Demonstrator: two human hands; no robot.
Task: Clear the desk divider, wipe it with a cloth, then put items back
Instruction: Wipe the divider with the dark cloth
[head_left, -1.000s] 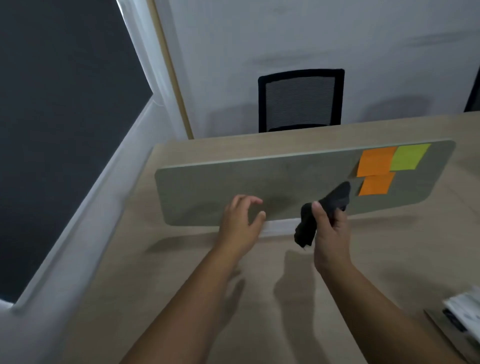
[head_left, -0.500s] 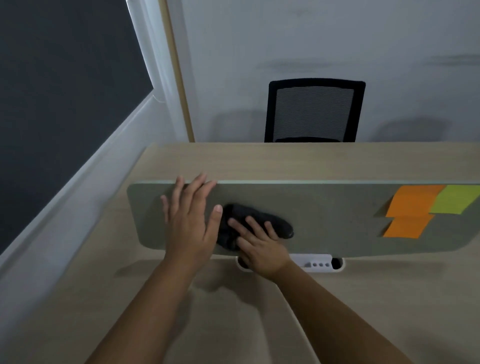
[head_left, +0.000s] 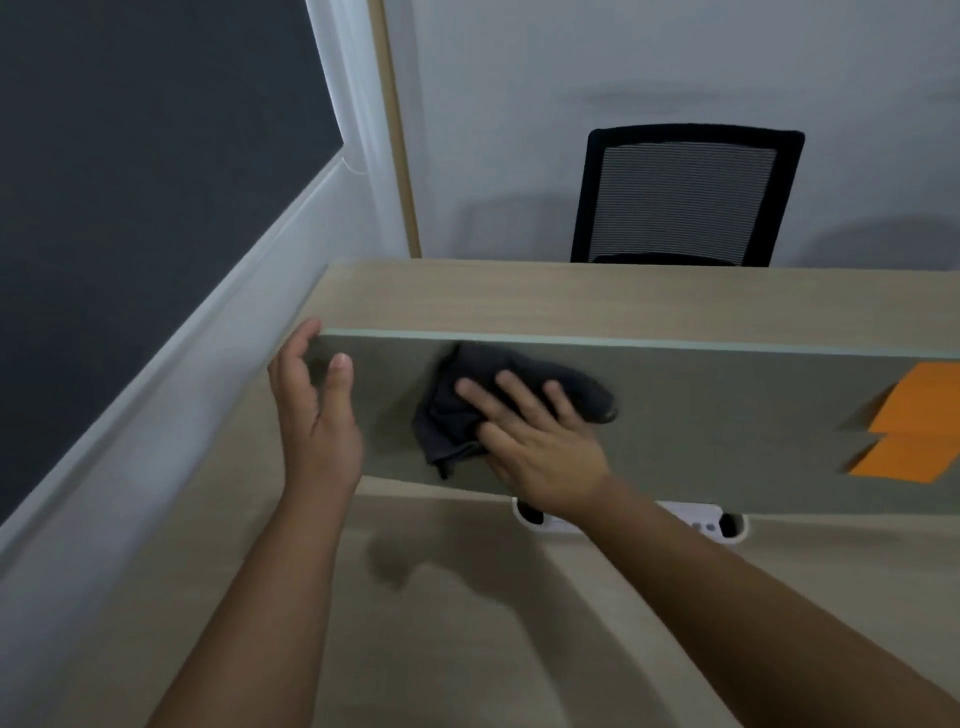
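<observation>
The grey-green desk divider (head_left: 727, 410) stands upright across the wooden desk (head_left: 467, 597). My right hand (head_left: 535, 441) lies flat on a dark grey cloth (head_left: 467, 395), with the fingers spread, and presses it against the divider's left part. My left hand (head_left: 317, 415) grips the divider's left end, fingers wrapped round the edge, thumb on the front face. Two orange sticky notes (head_left: 919, 431) stick to the divider at the right edge of view.
A black mesh chair (head_left: 685, 192) stands behind the far desk. A white cable grommet with a socket strip (head_left: 696, 522) sits under the divider. A white sill and a dark window (head_left: 130, 182) run along the left.
My right hand and the cloth have moved right and up across the divider. My left hand has shifted from the front face to the divider's left end. The view has moved closer.
</observation>
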